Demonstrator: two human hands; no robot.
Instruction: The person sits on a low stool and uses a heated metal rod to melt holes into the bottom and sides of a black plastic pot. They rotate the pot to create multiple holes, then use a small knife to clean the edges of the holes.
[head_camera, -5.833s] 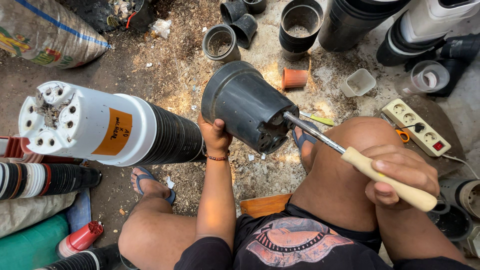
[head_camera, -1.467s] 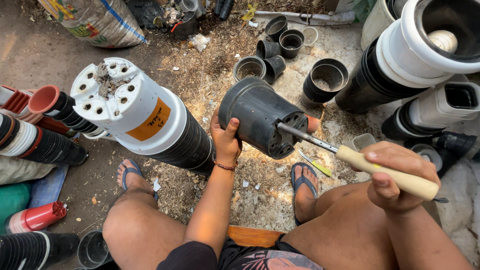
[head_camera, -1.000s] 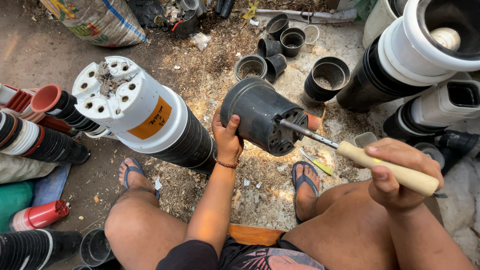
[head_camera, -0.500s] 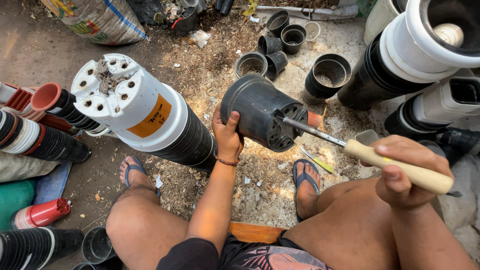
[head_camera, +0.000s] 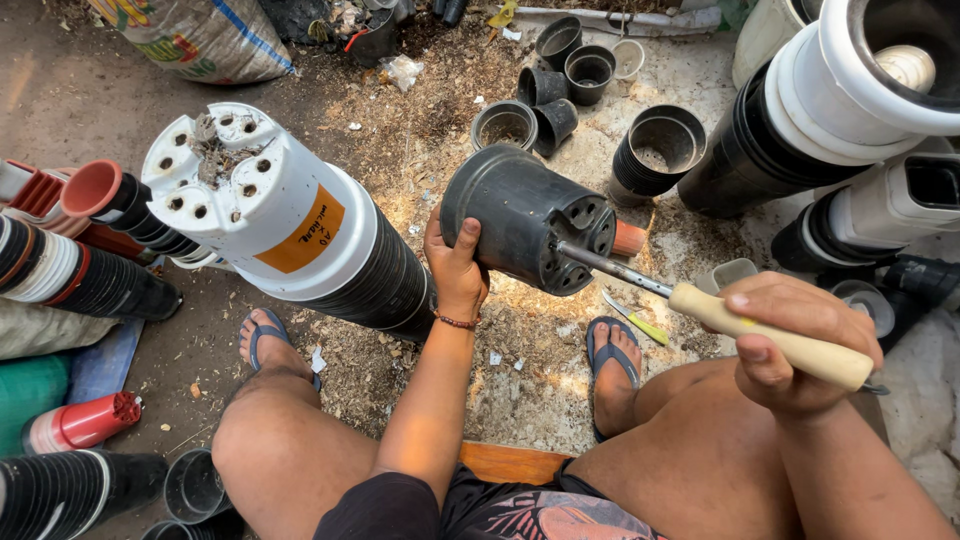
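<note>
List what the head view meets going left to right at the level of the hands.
Stack of white pots → left hand → black pot → tool's metal shaft → right hand gripping its pale handle.

Pot stacks (head_camera: 300, 230) crowd both sides (bare ground (head_camera: 420, 130) ahead).

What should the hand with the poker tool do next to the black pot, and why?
Probably push the tip a little deeper, then draw it out. The right hand grips the wooden-handled tool, whose metal tip sits at a hole in the black pot bottom, while the left hand steadies the pot.
</note>
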